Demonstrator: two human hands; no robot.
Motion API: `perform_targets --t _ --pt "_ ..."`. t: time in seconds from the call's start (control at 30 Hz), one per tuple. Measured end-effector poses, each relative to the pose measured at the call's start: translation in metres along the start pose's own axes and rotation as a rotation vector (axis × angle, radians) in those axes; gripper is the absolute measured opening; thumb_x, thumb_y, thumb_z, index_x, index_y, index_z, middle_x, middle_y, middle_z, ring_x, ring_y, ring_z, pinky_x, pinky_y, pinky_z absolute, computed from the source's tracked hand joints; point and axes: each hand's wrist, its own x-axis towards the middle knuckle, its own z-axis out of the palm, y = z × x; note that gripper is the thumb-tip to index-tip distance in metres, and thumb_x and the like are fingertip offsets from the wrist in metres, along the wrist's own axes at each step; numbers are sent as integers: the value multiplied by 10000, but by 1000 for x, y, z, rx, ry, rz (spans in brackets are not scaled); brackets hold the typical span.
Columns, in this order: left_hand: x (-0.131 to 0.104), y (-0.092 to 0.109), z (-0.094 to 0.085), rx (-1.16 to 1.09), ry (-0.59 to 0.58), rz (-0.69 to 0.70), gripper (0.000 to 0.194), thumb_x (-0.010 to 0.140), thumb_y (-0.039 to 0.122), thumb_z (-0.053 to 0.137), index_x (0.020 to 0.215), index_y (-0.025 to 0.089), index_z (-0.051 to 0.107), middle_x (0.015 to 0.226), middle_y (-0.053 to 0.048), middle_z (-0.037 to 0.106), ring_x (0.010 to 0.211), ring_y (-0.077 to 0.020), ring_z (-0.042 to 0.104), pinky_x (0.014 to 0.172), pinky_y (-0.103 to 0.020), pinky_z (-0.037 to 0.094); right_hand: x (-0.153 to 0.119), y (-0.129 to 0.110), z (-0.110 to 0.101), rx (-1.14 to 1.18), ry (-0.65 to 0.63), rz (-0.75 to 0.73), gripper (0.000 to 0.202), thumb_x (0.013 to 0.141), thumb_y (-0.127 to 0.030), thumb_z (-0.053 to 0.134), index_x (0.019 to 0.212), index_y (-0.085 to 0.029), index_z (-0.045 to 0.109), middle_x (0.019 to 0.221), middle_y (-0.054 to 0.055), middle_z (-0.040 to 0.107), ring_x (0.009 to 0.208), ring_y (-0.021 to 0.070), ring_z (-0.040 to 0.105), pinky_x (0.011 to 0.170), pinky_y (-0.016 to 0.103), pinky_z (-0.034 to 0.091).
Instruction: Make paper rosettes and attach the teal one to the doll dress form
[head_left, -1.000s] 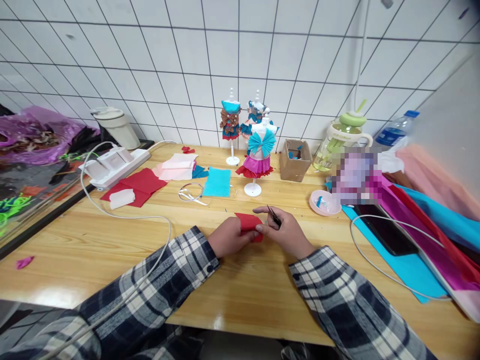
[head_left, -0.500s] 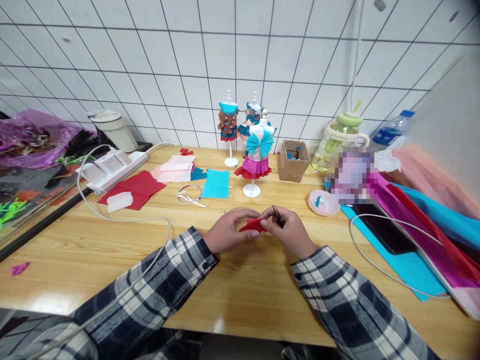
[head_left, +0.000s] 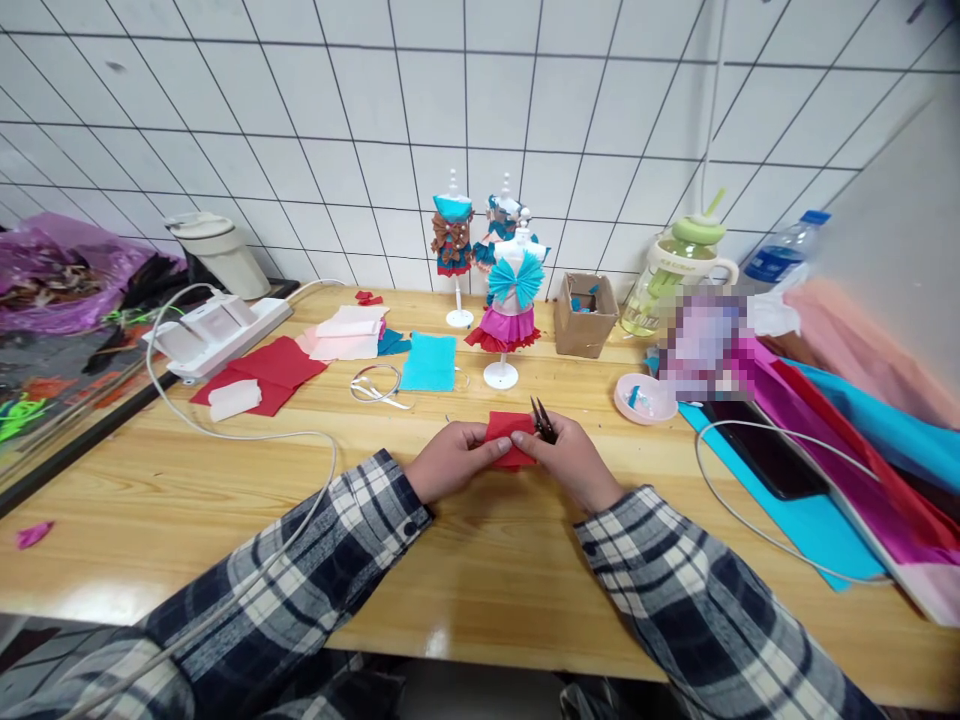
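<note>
A small red piece of crepe paper [head_left: 507,425] is stretched between my two hands over the table, its face turned up toward me. My left hand [head_left: 452,462] pinches its left side, thumb on top. The right side is pinched by my right hand [head_left: 574,455], which also keeps dark thread snips [head_left: 543,421] tucked in it, two points sticking up. Just beyond stands a mini dress form [head_left: 517,280] with a turquoise pleated bow and a pink and red ruffled skirt. A flat turquoise square [head_left: 429,362] lies to its left.
Two more dressed forms stand behind, near a cardboard box [head_left: 585,320] and a pink dish [head_left: 645,400]. Left are red sheets [head_left: 292,370], a power strip [head_left: 217,335] and a trailing white cable. Right lie a phone [head_left: 769,450] and coloured sheets; a bottle [head_left: 784,250] stands behind.
The red crepe paper, folded low between my fingers before, now stands opened out and flatter. The snips' points have turned more upright. My hands stay nearly in place.
</note>
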Motion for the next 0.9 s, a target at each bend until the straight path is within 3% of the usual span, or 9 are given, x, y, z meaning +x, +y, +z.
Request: perform_targets --t 0.2,0.37,0.47,0.6,0.73,0.9 --pt "1 0 0 171 146 21 418 841 449 605 1070 121 727 1062 -91 750 976 -271 679 897 -371 495 2 4 -1 -47 92 3 331 657 -379 753 858 -154 619 707 -25 565 603 108 452 580 247 381" --pt "3 -2 -3 -25 124 -17 433 819 474 626 1043 117 730 1026 -93 756 939 -251 686 895 -359 497 1 1 0 58 -11 40 347 687 -407 727 903 -155 626 749 -9 594 650 126 492 605 261 385" --pt "3 -3 -1 -168 144 -26 410 775 451 694 1016 121 718 1011 -91 751 908 -228 682 871 -342 501 1 1 0 52 -8 64 312 656 -364 749 851 -159 618 719 -20 580 640 122 480 599 260 369" --pt "1 -5 1 -405 171 -34 348 725 360 761 976 132 680 905 -57 735 786 -173 669 754 -285 510 0 1 2 132 -33 95 302 641 -328 757 847 -180 595 709 -41 544 550 85 405 490 232 289" --pt "1 -5 1 -464 189 -4 285 753 336 736 929 130 648 846 -41 707 708 -147 647 664 -255 496 -2 1 2 292 -78 177 324 679 -369 723 915 -206 572 677 -69 470 450 56 289 411 221 174" --pt "2 -2 3 -313 159 72 344 761 322 721 1031 151 592 941 -55 729 831 -183 678 767 -293 516 -3 -1 0 109 -70 -3 421 669 -349 756 1022 -193 590 762 -37 545 557 80 385 502 226 303"
